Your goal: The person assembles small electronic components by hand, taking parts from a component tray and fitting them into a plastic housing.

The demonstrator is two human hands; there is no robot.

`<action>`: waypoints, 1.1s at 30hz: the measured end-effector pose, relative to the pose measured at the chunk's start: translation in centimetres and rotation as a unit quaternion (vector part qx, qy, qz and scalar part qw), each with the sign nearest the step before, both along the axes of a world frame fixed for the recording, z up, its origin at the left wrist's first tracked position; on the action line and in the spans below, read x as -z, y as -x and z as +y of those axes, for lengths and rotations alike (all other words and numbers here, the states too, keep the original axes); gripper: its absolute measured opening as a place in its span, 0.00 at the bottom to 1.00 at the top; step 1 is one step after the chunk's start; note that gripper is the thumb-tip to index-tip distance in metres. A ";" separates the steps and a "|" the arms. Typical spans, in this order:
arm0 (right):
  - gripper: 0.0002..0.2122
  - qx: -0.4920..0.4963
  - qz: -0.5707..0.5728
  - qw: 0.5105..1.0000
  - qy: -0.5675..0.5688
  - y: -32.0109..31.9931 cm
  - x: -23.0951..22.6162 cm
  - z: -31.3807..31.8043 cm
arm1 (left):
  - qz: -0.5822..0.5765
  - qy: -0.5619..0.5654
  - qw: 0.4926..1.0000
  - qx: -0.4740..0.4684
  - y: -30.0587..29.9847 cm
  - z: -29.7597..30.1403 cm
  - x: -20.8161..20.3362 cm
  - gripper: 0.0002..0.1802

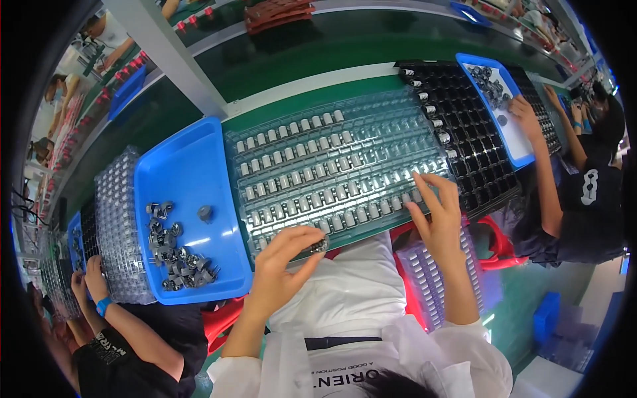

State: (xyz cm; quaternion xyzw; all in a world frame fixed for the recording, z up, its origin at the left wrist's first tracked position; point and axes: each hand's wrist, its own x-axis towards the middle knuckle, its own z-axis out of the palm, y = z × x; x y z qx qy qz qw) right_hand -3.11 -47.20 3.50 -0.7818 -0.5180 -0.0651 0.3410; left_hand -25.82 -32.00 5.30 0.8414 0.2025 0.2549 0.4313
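My left hand (282,265) pinches a small dark metallic part (320,245) at the near edge of a clear plastic tray (391,142). Several rows of small silver cylinders (312,174), probably little motors, fill the left and middle of that tray. Over the near right end of the tray, my right hand (439,215) has thumb and forefinger spread around the last cylinder (416,196) of the front row. A gap shows between fingertips and cylinder. Left of the tray, a blue bin (189,159) holds several loose grey parts with dark ends (179,259).
A black pocketed tray (464,132) adjoins on the right, with a few cylinders along its left edge. Beyond it, a co-worker's hand (526,118) reaches into another blue bin (521,156). Another worker's hands (96,278) are at the left. A metal post (172,60) rises behind my bin.
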 end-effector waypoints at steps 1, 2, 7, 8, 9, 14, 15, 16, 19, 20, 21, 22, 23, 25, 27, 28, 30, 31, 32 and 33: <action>0.16 0.050 -0.009 0.999 0.005 -0.2 0.0 -0.4 | -0.001 0.013 1.000 0.002 -0.2 -0.1 0.3 0.17; 0.16 0.051 -0.011 0.999 0.006 -0.4 0.6 -0.7 | -0.002 0.026 1.000 0.005 -0.3 -0.2 0.5 0.17; 0.12 0.025 0.014 0.999 -0.023 -0.6 1.6 -1.1 | -0.006 0.045 0.999 -0.003 -0.7 0.1 0.6 0.17; 0.11 0.027 0.027 0.999 -0.037 -0.6 1.6 -1.0 | -0.011 0.047 0.999 -0.001 -0.7 0.2 0.9 0.17; 0.11 0.026 0.028 0.999 -0.037 -0.6 1.5 -1.0 | -0.015 0.050 0.999 0.001 -0.7 0.3 1.1 0.18; 0.08 0.014 0.065 0.994 -0.087 -0.5 1.2 -0.4 | -0.017 0.090 0.996 -0.010 -0.3 0.3 1.5 0.15; 0.08 0.026 0.114 0.986 -0.116 -0.2 1.3 -0.2 | -0.025 0.099 0.995 -0.005 -0.3 0.3 1.5 0.14; 0.08 0.016 0.121 0.986 -0.116 0.3 0.8 0.4 | -0.021 0.097 0.995 -0.015 -0.4 0.3 1.4 0.14; 0.11 -0.057 0.289 0.947 -0.131 3.0 -2.5 1.7 | -0.048 0.210 0.976 0.012 -1.2 0.0 1.5 0.12; 0.11 -0.102 0.292 0.943 -0.120 3.7 -2.9 2.2 | -0.047 0.208 0.977 0.002 -1.5 -0.1 1.5 0.12; 0.12 -0.133 0.293 0.941 -0.106 4.4 -3.3 2.6 | -0.069 0.238 0.969 0.009 -1.8 -0.3 1.3 0.12; 0.12 -0.164 0.293 0.937 -0.091 5.0 -3.5 2.8 | -0.093 0.268 0.959 0.016 -1.9 -0.4 1.3 0.12; 0.12 -0.171 0.299 0.935 -0.087 5.4 -3.4 2.9 | -0.094 0.279 0.955 0.016 -1.8 -0.5 1.3 0.12; 0.12 -0.157 0.332 0.925 -0.093 5.9 -3.1 2.9 | -0.096 0.272 0.958 0.008 -1.6 -0.6 1.3 0.12; 0.11 -0.150 0.342 0.921 -0.111 5.8 -2.3 2.8 | -0.104 0.240 0.965 0.024 -1.1 -0.6 1.9 0.15; 0.11 -0.153 0.343 0.920 -0.109 5.8 -2.3 2.9 | -0.104 0.241 0.965 0.020 -1.0 -0.7 1.7 0.15; 0.11 -0.161 0.310 0.929 -0.119 6.0 -2.4 2.8 | -0.095 0.247 0.964 0.007 -1.0 -1.1 1.0 0.23; 0.11 -0.164 0.311 0.929 -0.117 6.2 -2.7 2.8 | -0.112 0.232 0.966 0.019 -1.0 -1.1 1.4 0.30; 0.10 -0.164 0.281 0.940 -0.107 6.4 -3.1 2.8 | -0.112 0.232 0.966 0.015 -0.9 -1.1 1.4 0.30; 0.10 -0.165 0.250 0.949 -0.098 6.6 -3.3 2.8 | -0.112 0.223 0.968 0.015 -0.8 -1.2 1.3 0.30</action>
